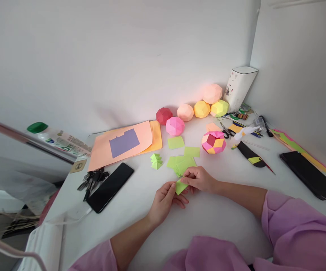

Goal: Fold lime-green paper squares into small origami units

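Between my two hands is a small light-green piece of paper (pixel 181 186). My left hand (pixel 164 199) pinches its left edge between thumb and fingers. The thumb and fingers of my right hand (pixel 199 178) grip its upper right corner. Just beyond my hands lie loose green paper sheets (pixel 185 164), overlapping in a pile, with a further green sheet (pixel 176 142) farther back. To the left stands a small stack of folded green paper pieces (pixel 156 161). A multicoloured paper ball (pixel 213 142) with openings in its sides sits to the right of the pile.
Several faceted paper balls (pixel 175 126) stand near the wall. At left are a black phone (pixel 110 187), keys (pixel 95 176), peach paper (pixel 100 152) and a green-capped bottle (pixel 64 141). Scissors (pixel 227 130), a glue bottle (pixel 237 138), a utility knife (pixel 250 153) and a black pouch (pixel 309 173) lie at right.
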`<move>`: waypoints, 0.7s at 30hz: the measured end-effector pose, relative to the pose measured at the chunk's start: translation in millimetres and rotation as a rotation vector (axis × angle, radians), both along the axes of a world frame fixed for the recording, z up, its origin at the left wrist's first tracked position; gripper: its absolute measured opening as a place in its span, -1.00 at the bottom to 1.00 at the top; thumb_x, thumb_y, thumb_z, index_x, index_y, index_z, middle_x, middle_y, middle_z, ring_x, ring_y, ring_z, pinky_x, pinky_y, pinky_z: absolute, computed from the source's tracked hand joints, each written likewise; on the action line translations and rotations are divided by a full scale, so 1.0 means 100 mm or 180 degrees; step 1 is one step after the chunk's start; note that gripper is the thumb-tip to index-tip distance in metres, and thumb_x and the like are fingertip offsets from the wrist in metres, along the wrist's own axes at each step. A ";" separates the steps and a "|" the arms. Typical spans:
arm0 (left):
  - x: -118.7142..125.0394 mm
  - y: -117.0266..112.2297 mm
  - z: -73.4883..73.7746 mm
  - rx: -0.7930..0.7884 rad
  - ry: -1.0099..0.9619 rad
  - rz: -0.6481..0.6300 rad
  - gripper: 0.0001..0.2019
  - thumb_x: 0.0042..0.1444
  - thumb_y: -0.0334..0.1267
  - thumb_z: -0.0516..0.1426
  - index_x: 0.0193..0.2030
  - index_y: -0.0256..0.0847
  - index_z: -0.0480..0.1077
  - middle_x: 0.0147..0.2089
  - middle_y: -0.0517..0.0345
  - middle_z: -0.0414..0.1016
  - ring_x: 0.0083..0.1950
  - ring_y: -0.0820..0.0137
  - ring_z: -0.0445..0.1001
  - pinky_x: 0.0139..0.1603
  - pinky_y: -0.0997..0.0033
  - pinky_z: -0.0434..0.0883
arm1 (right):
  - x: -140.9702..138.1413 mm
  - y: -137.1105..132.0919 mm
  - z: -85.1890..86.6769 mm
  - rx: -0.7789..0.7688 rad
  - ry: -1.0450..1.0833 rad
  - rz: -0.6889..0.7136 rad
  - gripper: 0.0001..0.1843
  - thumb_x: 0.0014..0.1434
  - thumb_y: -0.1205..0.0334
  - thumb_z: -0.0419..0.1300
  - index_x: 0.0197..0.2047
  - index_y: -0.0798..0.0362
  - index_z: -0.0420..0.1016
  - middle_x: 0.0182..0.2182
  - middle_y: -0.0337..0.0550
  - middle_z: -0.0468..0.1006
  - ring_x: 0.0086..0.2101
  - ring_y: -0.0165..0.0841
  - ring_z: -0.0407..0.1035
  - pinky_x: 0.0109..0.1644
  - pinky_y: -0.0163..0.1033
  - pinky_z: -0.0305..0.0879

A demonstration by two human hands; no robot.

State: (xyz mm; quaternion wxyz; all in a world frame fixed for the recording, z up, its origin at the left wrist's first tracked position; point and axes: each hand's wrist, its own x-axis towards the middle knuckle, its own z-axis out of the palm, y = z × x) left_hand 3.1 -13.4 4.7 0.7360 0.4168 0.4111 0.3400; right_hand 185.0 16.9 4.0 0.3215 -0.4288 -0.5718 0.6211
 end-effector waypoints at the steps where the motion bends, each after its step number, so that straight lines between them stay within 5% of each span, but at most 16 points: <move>1: 0.00 0.00 0.00 0.0009 -0.0004 -0.0008 -0.66 0.13 0.03 0.05 -0.22 -0.24 0.35 -0.30 0.08 0.53 -0.43 0.34 0.52 -0.46 0.36 0.46 | 0.00 0.00 0.00 0.0004 0.0007 -0.0003 -0.65 0.03 -0.04 0.23 -0.41 0.11 0.36 -0.62 -0.26 0.46 -0.65 -0.46 0.32 -0.58 -0.35 0.28; 21: -0.02 0.00 0.00 0.0023 0.0285 -0.0190 -0.69 -0.01 -0.08 0.22 -0.27 -0.29 0.34 -0.45 0.12 0.52 -0.52 0.38 0.51 -0.53 0.40 0.45 | 0.01 0.01 -0.04 0.0134 -0.0090 -0.0026 -0.65 0.00 -0.03 0.25 -0.44 0.11 0.36 -0.66 -0.31 0.41 -0.69 -0.49 0.28 -0.65 -0.39 0.19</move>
